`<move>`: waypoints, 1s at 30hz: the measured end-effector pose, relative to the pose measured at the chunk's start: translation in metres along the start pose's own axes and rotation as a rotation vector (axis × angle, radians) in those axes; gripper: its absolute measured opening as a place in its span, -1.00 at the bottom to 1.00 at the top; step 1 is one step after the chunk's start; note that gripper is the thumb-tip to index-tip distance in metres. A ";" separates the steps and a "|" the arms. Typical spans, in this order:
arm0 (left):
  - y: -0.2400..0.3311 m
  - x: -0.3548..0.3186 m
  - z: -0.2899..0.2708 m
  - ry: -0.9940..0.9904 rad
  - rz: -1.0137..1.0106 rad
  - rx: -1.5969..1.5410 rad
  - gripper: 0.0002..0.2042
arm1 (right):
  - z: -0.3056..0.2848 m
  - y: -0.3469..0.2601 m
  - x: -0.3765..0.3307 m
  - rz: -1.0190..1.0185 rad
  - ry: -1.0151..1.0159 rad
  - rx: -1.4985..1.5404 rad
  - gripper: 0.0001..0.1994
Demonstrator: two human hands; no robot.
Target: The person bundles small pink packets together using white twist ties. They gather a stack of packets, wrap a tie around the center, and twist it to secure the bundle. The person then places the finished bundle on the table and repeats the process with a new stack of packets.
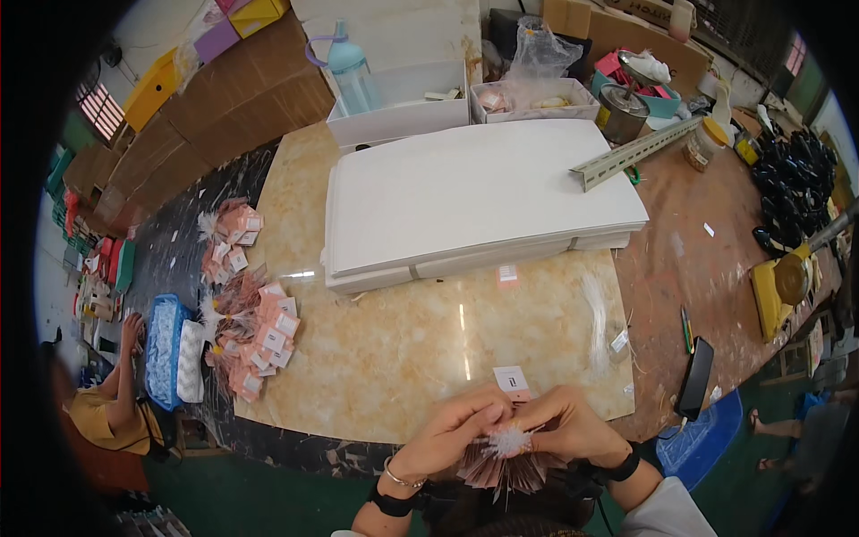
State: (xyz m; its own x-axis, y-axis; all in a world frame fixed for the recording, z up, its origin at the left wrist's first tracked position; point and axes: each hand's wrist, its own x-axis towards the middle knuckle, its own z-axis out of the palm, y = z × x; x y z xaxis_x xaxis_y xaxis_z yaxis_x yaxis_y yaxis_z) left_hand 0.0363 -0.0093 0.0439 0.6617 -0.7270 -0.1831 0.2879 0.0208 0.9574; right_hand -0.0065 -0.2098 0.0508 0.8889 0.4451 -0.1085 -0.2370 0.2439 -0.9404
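At the table's near edge, a fanned bundle of pink hang tags (519,473) hangs with its white strings gathered at the top. My left hand (461,425) pinches the gathered strings from one side. From the other side, my right hand (574,430) has its fingers closed at the same string heads. Just beyond my fingers a single white-and-pink tag (512,379) shows; whether it is attached to the bundle I cannot tell. Loose white strings (593,327) lie to the right on the marbled board (385,358). Tied bundles of similar tags (259,345) are heaped at the left.
A tall stack of white sheets (474,197) fills the middle back, with a slotted metal angle bar (635,154) on it. A phone (695,379) and pens (686,329) lie right. White boxes (403,125) stand behind. Another person (112,398) sits far left beside a blue basket (164,349).
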 end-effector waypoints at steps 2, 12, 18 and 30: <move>-0.002 0.000 0.000 -0.040 -0.050 -0.174 -0.70 | 0.000 0.001 -0.004 0.054 -0.052 0.009 -0.76; 0.017 -0.016 0.008 0.081 0.272 0.169 -0.74 | 0.002 -0.011 -0.011 0.004 0.115 -0.432 -0.82; 0.006 -0.022 0.009 0.193 0.280 0.279 -0.79 | -0.003 -0.009 -0.014 0.058 0.275 -0.057 -0.85; -0.004 -0.016 -0.001 -0.047 0.387 -0.112 -0.74 | 0.004 0.009 -0.008 0.037 0.426 0.242 -0.96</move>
State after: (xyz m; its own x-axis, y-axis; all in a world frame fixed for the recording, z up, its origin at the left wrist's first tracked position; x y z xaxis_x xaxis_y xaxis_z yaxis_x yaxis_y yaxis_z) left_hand 0.0257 0.0029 0.0431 0.7044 -0.6815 0.1985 0.0995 0.3717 0.9230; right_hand -0.0174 -0.2077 0.0449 0.9474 0.0782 -0.3103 -0.3112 0.4506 -0.8367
